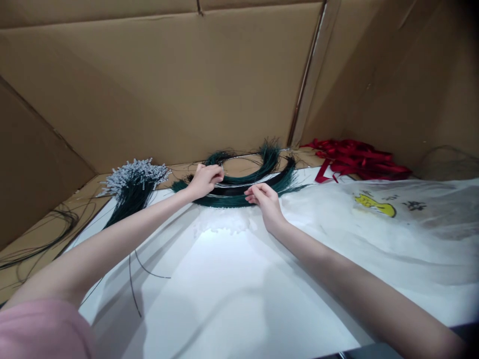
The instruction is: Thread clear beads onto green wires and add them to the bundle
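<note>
At the back of the white work surface lie curved bundles of thin wire (234, 200), dark green and black, with a few pale, shiny strands among them. My left hand (204, 181) is over the left part of these bundles, thumb and fingers pinched together. Over their right part is my right hand (265, 198), its fingertips also drawn together. What either pinch holds is too fine to make out. Just in front of the bundles, between my hands, is a low heap of fluffy white material (224, 219).
At left lies a bunch of green stems with pale grey beaded tips (136, 177), and loose dark wires (56, 239). Red ribbon (359, 158) is piled at back right. A clear plastic bag (404, 219) with a yellow print covers the right side. Cardboard walls (168, 89) enclose the back.
</note>
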The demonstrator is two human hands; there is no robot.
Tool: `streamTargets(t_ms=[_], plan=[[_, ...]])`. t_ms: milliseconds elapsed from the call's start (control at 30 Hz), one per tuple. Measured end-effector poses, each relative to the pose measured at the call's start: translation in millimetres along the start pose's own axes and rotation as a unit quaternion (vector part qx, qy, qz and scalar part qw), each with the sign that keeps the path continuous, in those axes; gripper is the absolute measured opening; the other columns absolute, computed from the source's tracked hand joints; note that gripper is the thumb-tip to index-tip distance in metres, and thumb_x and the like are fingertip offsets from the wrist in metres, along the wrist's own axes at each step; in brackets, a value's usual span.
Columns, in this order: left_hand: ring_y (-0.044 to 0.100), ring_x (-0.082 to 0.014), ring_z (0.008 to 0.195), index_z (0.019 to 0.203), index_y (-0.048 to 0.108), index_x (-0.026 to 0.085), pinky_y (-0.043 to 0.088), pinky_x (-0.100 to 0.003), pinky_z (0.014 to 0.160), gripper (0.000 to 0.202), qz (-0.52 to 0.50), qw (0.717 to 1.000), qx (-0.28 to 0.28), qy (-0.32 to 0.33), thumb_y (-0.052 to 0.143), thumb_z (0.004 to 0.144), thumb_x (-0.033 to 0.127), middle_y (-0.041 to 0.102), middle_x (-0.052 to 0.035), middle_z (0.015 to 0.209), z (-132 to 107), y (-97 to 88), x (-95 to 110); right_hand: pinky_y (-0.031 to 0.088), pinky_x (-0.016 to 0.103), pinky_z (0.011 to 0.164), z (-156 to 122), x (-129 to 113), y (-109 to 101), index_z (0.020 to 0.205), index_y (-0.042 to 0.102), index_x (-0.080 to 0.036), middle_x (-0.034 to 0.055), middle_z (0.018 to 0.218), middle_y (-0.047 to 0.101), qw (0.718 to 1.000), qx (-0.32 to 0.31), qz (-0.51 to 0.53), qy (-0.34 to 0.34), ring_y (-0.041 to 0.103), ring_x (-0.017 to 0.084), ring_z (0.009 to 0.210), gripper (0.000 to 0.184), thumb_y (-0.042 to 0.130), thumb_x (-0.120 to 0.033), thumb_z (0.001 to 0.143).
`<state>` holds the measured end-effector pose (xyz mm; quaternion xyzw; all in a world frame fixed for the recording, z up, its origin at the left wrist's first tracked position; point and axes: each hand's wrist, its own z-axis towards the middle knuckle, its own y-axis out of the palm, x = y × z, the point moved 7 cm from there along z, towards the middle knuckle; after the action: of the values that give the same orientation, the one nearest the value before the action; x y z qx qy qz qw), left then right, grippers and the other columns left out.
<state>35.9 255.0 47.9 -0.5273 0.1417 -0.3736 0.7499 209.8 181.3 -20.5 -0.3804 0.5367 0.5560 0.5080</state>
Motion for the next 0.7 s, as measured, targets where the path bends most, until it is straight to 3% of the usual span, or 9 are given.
streamTargets(t_ms=[133, 300, 500, 600, 700], plan=[[0.059, -0.0193, 0.081, 0.078, 0.057, 0.017, 0.032, -0.036, 0.084, 0.017, -0.05, 0.999, -0.014, 0.012, 0.048, 0.091, 0.021, 0.066, -0.0028, 0.081, -23.6, -9.7, 8.9, 0.056, 0.04, 0.085, 5.7, -4.3, 2.8, 0.12, 0.061, -0.015, 0.0091, 0.118, 0.064, 0.997, 0.015, 0.071, 0.015, 0.066, 0.02, 0.099, 0.029, 0.059, -0.032, 0.096], [0.059, -0.0173, 0.077, 0.077, 0.057, 0.018, 0.032, -0.037, 0.089, 0.018, -0.104, 0.994, -0.036, 0.018, 0.049, 0.092, 0.024, 0.066, 0.0, 0.074, -52.1, -17.3, 25.5, 0.057, 0.04, 0.084, 12.7, -9.5, 5.5, 0.12, 0.061, -0.015, 0.0091, 0.118, 0.064, 0.992, 0.017, 0.119, 0.043, 0.066, 0.02, 0.099, 0.03, 0.059, -0.032, 0.097], [0.058, -0.0149, 0.067, 0.082, 0.05, 0.019, 0.041, -0.027, 0.068, 0.016, -0.186, 0.982, 0.012, -0.039, 0.046, 0.094, 0.028, 0.062, -0.0006, 0.07, -60.1, -38.3, 17.7, 0.057, 0.037, 0.079, 3.6, -6.8, 8.6, 0.118, 0.061, -0.014, 0.0082, 0.113, 0.065, 0.991, 0.005, 0.11, 0.073, 0.066, 0.019, 0.093, 0.029, 0.058, -0.033, 0.097], [0.058, -0.0151, 0.071, 0.086, 0.047, 0.019, 0.043, -0.026, 0.067, 0.016, -0.221, 0.973, 0.037, -0.062, 0.044, 0.096, 0.03, 0.06, -0.0015, 0.074, -63.4, -45.4, 14.7, 0.058, 0.036, 0.077, -2.9, -8.2, 16.1, 0.117, 0.062, -0.014, 0.0076, 0.11, 0.066, 0.991, -0.017, 0.103, 0.08, 0.066, 0.017, 0.09, 0.027, 0.059, -0.032, 0.097], [0.058, -0.0148, 0.07, 0.084, 0.051, 0.018, 0.042, -0.025, 0.066, 0.019, -0.242, 0.968, 0.016, -0.059, 0.047, 0.096, 0.033, 0.061, -0.0016, 0.073, -70.4, -45.4, 24.5, 0.057, 0.036, 0.079, -4.0, -13.5, 24.3, 0.115, 0.063, -0.014, 0.0076, 0.11, 0.067, 0.991, -0.038, 0.109, 0.071, 0.067, 0.018, 0.091, 0.025, 0.059, -0.031, 0.097]])
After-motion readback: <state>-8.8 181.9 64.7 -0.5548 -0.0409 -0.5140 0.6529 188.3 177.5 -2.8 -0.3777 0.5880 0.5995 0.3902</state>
